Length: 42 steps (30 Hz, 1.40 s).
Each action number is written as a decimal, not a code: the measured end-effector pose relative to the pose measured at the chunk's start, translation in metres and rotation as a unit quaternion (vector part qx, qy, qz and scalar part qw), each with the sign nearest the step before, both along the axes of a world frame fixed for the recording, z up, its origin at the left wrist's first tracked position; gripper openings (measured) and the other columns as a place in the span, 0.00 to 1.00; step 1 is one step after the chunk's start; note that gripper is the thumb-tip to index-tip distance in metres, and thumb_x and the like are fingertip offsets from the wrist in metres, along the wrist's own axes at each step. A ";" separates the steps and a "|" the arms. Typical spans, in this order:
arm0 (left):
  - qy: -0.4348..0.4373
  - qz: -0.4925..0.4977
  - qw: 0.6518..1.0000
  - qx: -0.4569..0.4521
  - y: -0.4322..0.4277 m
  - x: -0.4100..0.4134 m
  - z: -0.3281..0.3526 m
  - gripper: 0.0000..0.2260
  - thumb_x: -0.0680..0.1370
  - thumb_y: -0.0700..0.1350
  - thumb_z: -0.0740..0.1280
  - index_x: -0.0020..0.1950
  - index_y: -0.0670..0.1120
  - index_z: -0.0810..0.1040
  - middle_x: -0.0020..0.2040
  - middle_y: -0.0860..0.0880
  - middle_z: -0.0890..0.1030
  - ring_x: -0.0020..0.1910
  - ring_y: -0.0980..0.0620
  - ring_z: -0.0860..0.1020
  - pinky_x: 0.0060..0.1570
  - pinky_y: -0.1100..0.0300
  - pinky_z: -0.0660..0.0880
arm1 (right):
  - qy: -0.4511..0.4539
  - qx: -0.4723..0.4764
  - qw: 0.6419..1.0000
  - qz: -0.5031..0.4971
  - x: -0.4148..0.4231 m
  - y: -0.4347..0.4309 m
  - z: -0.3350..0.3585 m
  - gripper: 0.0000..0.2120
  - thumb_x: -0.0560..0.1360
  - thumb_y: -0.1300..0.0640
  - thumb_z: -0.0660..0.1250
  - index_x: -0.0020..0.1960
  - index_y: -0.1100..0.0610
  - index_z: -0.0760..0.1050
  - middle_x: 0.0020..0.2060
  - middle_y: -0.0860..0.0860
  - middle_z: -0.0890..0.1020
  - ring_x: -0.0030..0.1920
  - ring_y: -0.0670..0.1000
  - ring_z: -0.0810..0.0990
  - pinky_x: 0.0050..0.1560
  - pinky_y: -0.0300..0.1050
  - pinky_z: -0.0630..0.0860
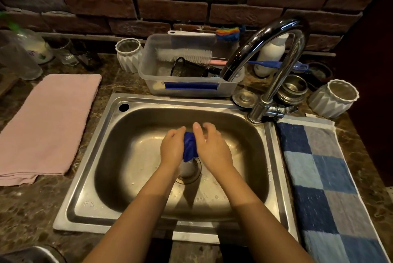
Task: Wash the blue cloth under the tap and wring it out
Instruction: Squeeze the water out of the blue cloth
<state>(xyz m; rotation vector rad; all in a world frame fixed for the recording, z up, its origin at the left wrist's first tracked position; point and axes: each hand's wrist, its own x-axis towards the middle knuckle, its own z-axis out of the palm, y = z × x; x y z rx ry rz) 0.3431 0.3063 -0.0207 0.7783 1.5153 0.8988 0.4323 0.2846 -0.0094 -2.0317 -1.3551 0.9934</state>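
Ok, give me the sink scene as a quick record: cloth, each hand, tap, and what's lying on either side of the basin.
cloth: blue cloth bunched up between both hands, over the drain
left hand: left hand closed on the cloth
right hand: right hand closed on the cloth
tap: tap at the sink's back right corner; no water stream visible
sink: sink wet with droplets
left of the basin: folded pink towel on the counter
right of the basin: blue checked towel laid flat
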 end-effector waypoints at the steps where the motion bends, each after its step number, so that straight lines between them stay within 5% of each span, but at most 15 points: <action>1: -0.020 0.011 1.000 -0.016 0.000 0.000 0.003 0.09 0.79 0.49 0.59 0.49 0.45 0.75 0.45 0.43 0.78 0.42 0.50 0.77 0.42 0.56 0.74 | -0.014 0.051 0.998 0.031 -0.002 -0.007 0.004 0.25 0.77 0.39 0.50 0.70 0.49 0.61 0.66 0.51 0.70 0.61 0.50 0.73 0.56 0.46 0.75; 4: -0.136 0.024 0.988 -0.066 -0.005 0.003 0.019 0.10 0.78 0.48 0.58 0.46 0.45 0.75 0.40 0.44 0.78 0.41 0.49 0.77 0.42 0.55 0.75 | -0.046 0.174 0.978 0.109 -0.010 -0.023 0.005 0.24 0.77 0.42 0.56 0.71 0.46 0.59 0.68 0.46 0.65 0.65 0.47 0.68 0.58 0.45 0.75; 7: -0.172 0.014 0.980 -0.095 -0.016 0.009 0.034 0.10 0.78 0.47 0.57 0.41 0.45 0.74 0.35 0.46 0.76 0.36 0.51 0.75 0.34 0.58 0.73 | -0.063 0.218 0.970 0.089 -0.002 -0.022 0.004 0.26 0.75 0.40 0.56 0.69 0.49 0.63 0.64 0.47 0.72 0.61 0.47 0.72 0.55 0.44 0.76; 10: -0.125 0.039 0.988 -0.084 -0.026 0.015 0.040 0.11 0.78 0.47 0.57 0.38 0.46 0.72 0.33 0.47 0.75 0.32 0.52 0.73 0.25 0.63 0.71 | -0.074 0.237 0.965 0.082 0.002 -0.019 0.006 0.30 0.72 0.38 0.49 0.65 0.54 0.69 0.57 0.51 0.78 0.54 0.50 0.77 0.50 0.43 0.76; 13: -0.044 0.084 0.995 -0.035 -0.025 0.020 0.038 0.11 0.76 0.46 0.58 0.36 0.46 0.74 0.35 0.46 0.77 0.36 0.50 0.75 0.37 0.55 0.73 | -0.028 0.243 0.969 0.044 -0.002 -0.017 0.006 0.28 0.73 0.39 0.47 0.55 0.57 0.75 0.44 0.51 0.81 0.42 0.48 0.77 0.39 0.34 0.71; 17: 0.160 0.050 0.983 0.074 -0.022 0.018 0.034 0.18 0.78 0.45 0.57 0.28 0.47 0.71 0.29 0.48 0.74 0.32 0.50 0.73 0.35 0.57 0.70 | 0.001 0.196 0.981 -0.010 -0.005 -0.011 0.004 0.19 0.79 0.46 0.51 0.41 0.57 0.73 0.31 0.50 0.76 0.32 0.49 0.75 0.32 0.38 0.68; 22: 0.255 0.010 0.960 0.117 -0.016 0.015 0.023 0.20 0.79 0.45 0.57 0.25 0.47 0.69 0.25 0.50 0.71 0.27 0.53 0.69 0.29 0.61 0.64 | 0.033 0.121 0.992 -0.022 -0.004 -0.002 0.000 0.20 0.81 0.49 0.49 0.35 0.55 0.71 0.28 0.49 0.74 0.31 0.47 0.76 0.32 0.39 0.70; 31: 0.306 -0.039 0.940 0.143 -0.005 0.009 0.003 0.24 0.81 0.51 0.55 0.24 0.51 0.68 0.23 0.52 0.70 0.26 0.54 0.69 0.29 0.61 0.61 | 0.113 0.030 0.993 -0.026 -0.003 0.009 -0.010 0.23 0.81 0.50 0.50 0.33 0.55 0.73 0.30 0.51 0.76 0.35 0.48 0.76 0.38 0.42 0.72; 35: 0.313 -0.056 0.934 0.165 -0.002 0.005 0.003 0.25 0.80 0.55 0.55 0.23 0.51 0.67 0.23 0.53 0.70 0.25 0.54 0.69 0.28 0.63 0.60 | 0.138 0.003 0.990 -0.029 -0.005 0.011 -0.011 0.23 0.80 0.48 0.49 0.40 0.58 0.76 0.33 0.54 0.79 0.39 0.52 0.80 0.45 0.47 0.78; 42: 0.289 -0.055 0.934 0.203 -0.001 0.000 -0.003 0.25 0.80 0.52 0.57 0.22 0.52 0.65 0.21 0.54 0.67 0.24 0.55 0.67 0.28 0.63 0.59 | 0.174 -0.041 0.983 -0.027 -0.005 0.014 -0.008 0.19 0.80 0.49 0.50 0.39 0.57 0.73 0.33 0.53 0.77 0.35 0.50 0.78 0.35 0.38 0.73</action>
